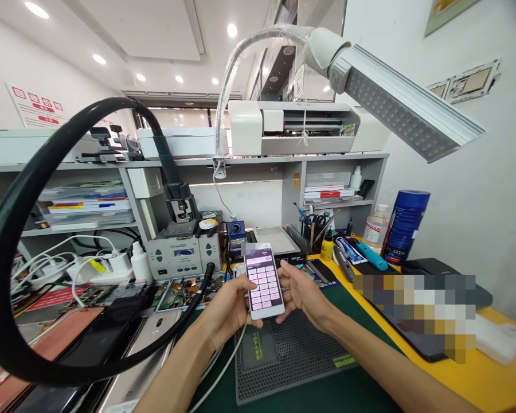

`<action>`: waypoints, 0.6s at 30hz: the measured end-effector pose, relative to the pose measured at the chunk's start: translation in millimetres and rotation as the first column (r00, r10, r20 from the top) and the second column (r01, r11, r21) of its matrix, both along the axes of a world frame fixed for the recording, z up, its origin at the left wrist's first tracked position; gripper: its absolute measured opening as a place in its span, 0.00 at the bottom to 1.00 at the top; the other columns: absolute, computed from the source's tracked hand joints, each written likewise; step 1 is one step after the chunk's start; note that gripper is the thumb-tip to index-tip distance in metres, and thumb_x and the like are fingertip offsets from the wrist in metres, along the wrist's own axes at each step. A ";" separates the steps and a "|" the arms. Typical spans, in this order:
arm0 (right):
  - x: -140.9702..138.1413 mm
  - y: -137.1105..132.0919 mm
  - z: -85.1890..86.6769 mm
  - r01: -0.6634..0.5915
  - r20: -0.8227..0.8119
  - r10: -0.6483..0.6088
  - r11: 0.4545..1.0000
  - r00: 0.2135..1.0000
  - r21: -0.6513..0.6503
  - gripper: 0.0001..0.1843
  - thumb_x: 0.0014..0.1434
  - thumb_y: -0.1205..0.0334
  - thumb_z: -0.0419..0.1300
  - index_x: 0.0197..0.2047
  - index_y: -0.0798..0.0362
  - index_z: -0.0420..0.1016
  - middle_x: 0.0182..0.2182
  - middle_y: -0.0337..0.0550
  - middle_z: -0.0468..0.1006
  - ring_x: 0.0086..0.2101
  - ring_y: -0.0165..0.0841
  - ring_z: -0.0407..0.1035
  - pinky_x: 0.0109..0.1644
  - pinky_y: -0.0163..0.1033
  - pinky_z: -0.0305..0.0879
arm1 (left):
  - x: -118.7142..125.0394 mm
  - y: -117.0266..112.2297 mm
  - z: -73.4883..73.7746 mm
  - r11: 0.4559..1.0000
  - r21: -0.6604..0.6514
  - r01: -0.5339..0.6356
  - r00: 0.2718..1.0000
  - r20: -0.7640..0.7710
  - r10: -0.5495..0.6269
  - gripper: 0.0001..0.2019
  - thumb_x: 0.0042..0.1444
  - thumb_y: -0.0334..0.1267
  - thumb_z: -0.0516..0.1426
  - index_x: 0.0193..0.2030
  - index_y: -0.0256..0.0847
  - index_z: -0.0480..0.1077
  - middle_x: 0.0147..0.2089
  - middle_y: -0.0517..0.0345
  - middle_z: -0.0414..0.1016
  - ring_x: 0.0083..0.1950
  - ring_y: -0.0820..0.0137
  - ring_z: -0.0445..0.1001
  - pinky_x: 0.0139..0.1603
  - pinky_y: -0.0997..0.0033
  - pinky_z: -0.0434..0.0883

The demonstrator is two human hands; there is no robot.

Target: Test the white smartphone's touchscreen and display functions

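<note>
A white smartphone point(264, 284) with a lit pink keypad grid on its screen is held upright above the bench in front of me. My left hand point(227, 304) wraps round its left edge and lower end, with the thumb lying near the screen. My right hand point(301, 292) cups the right edge from beneath, its fingers curled behind the phone. A white cable point(223, 373) runs from below the phone down toward me. Under both hands lies a dark perforated work mat point(292, 355) on a green bench mat point(361, 384).
A thick black hose point(8, 241) loops across the left. A grey soldering station point(183, 255) stands behind the phone, circuit boards point(184, 289) beside it. An LED lamp point(395, 109) hangs above right. Bottles, tools and a blue can point(404, 226) crowd the yellow table point(490, 378) at right.
</note>
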State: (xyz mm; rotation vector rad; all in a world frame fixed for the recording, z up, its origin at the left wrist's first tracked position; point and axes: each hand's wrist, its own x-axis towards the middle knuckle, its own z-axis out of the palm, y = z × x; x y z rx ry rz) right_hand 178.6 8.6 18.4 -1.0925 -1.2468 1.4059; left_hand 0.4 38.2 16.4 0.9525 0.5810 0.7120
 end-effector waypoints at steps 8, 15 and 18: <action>-1.4 3.7 -8.4 0.013 0.016 -0.013 1.000 1.000 0.018 0.30 0.65 0.41 0.45 0.50 0.58 0.73 0.36 0.54 0.83 0.28 0.38 0.77 0.26 0.39 0.74 | -1.9 6.2 -4.4 0.999 -0.049 0.025 0.999 -0.030 -0.026 0.20 0.54 0.36 0.54 0.55 0.35 0.67 0.42 0.46 0.74 0.36 0.63 0.74 0.25 0.68 0.74; -1.1 1.4 -4.6 0.000 0.019 -0.002 0.995 1.000 0.096 0.27 0.66 0.43 0.45 0.52 0.56 0.72 0.36 0.51 0.83 0.27 0.37 0.77 0.24 0.38 0.72 | 1.3 0.9 1.3 0.999 -0.034 0.042 0.999 -0.033 -0.043 0.23 0.58 0.44 0.55 0.58 0.36 0.65 0.47 0.39 0.74 0.39 0.56 0.77 0.24 0.69 0.72; -1.3 1.9 -4.7 0.010 0.014 -0.011 0.996 1.000 0.084 0.27 0.66 0.43 0.46 0.50 0.56 0.73 0.35 0.51 0.82 0.27 0.37 0.76 0.24 0.38 0.72 | 2.0 0.5 2.2 0.998 -0.045 0.033 0.998 -0.046 -0.035 0.23 0.59 0.45 0.55 0.59 0.35 0.65 0.47 0.39 0.74 0.39 0.55 0.78 0.23 0.70 0.71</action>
